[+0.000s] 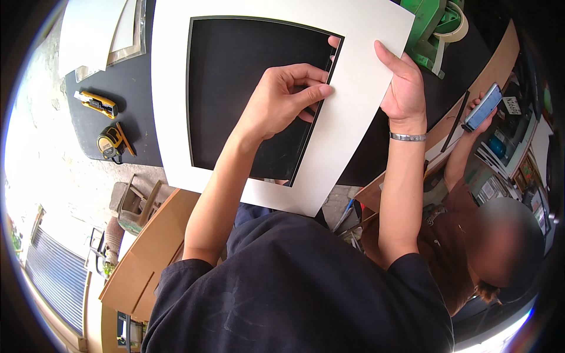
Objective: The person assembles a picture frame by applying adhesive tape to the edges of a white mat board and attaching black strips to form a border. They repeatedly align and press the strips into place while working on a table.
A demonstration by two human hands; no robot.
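Observation:
A white picture mat (365, 76) with a rectangular window and a thin black inner border is held up, tilted, over the dark table. My left hand (288, 97) reaches across the window and pinches its right inner edge, thumb on the black border and fingers curled at the opening. My right hand (406, 82) grips the mat's right outer edge, thumb on the front face. Its other fingers go behind the board, and fingertips show through the window's upper right corner. Black tabletop is visible through the window.
On the table's left lie a yellow utility knife (97, 104), a tape measure (112, 143) and plastic-sleeved white sheets (97, 35). A green tape dispenser (432, 26) stands at the upper right. Another person (435, 253) at the right holds a phone (482, 107). Brown boards (147, 259) lean at lower left.

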